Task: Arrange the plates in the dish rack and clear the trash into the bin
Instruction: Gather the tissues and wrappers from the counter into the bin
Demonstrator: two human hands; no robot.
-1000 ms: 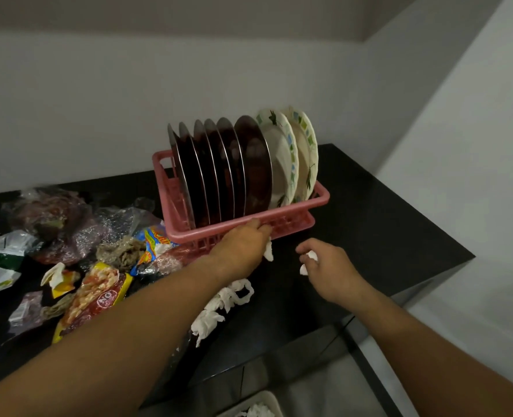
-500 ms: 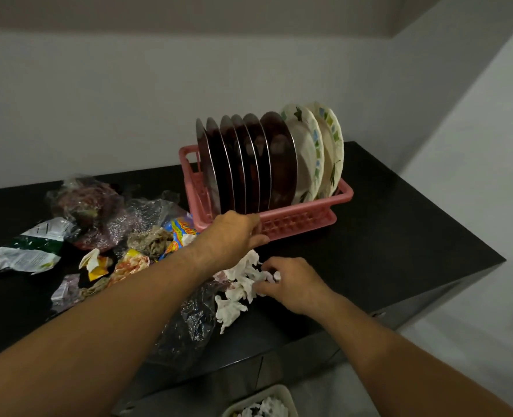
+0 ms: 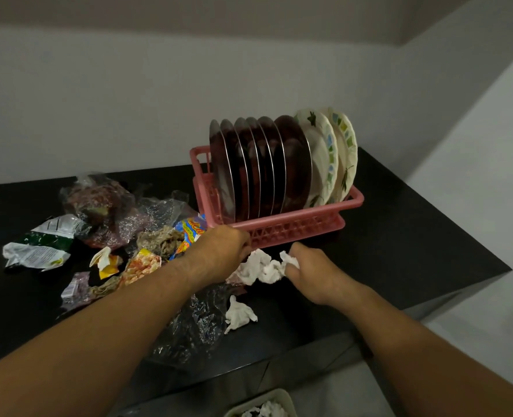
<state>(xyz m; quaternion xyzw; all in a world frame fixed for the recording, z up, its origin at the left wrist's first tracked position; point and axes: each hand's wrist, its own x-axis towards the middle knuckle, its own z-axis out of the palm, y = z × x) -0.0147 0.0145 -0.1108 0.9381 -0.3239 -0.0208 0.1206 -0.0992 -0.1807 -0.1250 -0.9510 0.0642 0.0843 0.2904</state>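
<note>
Head view: a pink plastic dish rack (image 3: pixel 279 228) with a lattice front wall stands toward the far right of a black counter (image 3: pixel 414 236). It holds a row of upright plates set on edge. There are six steel plates (image 3: pixel 261 164) with thin bright rims and dark, reflective faces. At the right end of the row are two white plates (image 3: pixel 327 158) printed with green leaves and pale blue-green squares.

Just in front of the rack, a crumpled tissue (image 3: pixel 261 267), white and bunched into folds, lies between both hands. The left hand (image 3: pixel 219 254) has its fingers curled down onto the tissue's left end, the tips hidden under the hand. The right hand (image 3: pixel 312 272) has its fingers bent together and pinched into the right end.

A smaller tissue scrap (image 3: pixel 238 316) lies nearer, beside a crinkled clear plastic bag (image 3: pixel 195 326).

Left of the rack is a spread of trash. There is a green-and-white packet (image 3: pixel 38 245), an orange snack packet (image 3: pixel 142 264), a bright blue-and-yellow wrapper (image 3: pixel 189 233) and a dark pink-tinted bag (image 3: pixel 99 200).

At the bottom edge, below the counter, the pale rim of a bin (image 3: pixel 282 394) shows, with white tissue inside.
</note>
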